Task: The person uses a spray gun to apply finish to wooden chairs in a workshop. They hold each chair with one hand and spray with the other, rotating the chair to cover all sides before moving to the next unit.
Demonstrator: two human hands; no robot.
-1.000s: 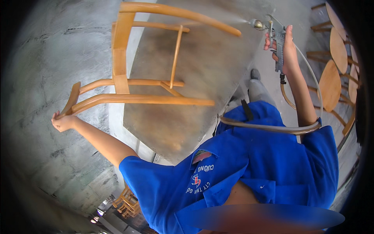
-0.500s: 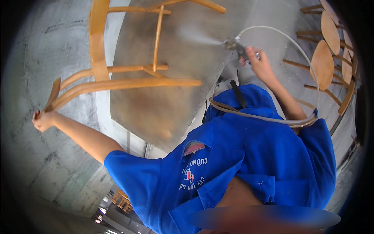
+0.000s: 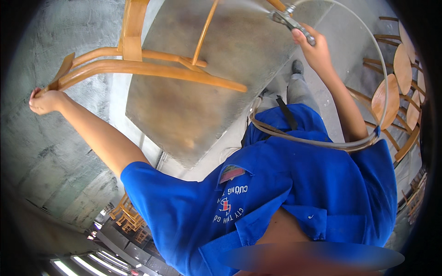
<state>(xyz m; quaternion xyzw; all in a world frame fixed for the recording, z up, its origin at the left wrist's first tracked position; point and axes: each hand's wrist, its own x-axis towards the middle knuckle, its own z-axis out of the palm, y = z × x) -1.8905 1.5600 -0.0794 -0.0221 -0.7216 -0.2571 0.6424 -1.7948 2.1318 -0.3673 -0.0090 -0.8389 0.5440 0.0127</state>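
Your right hand has moved its gripped spray gun outward, likely shifting coverage; your left hand clasps the chair.

A bare-wood-coloured chair frame, partly cut off by the upper edge of the head view, shows against a wide grey panel stained brown. At the chair frame's left end, the left hand grips its short cross-piece. Above and right of the chair frame's lower rail, the right hand holds a metal spray gun, with pale mist leaving it leftward. A whitish hose arcs farther right of the chair frame. Well apart to the chair frame's right stand chairs with rounded wooden seats; below it spreads the person's blue shirt, and lower left are more wooden chairs, small and unclear.
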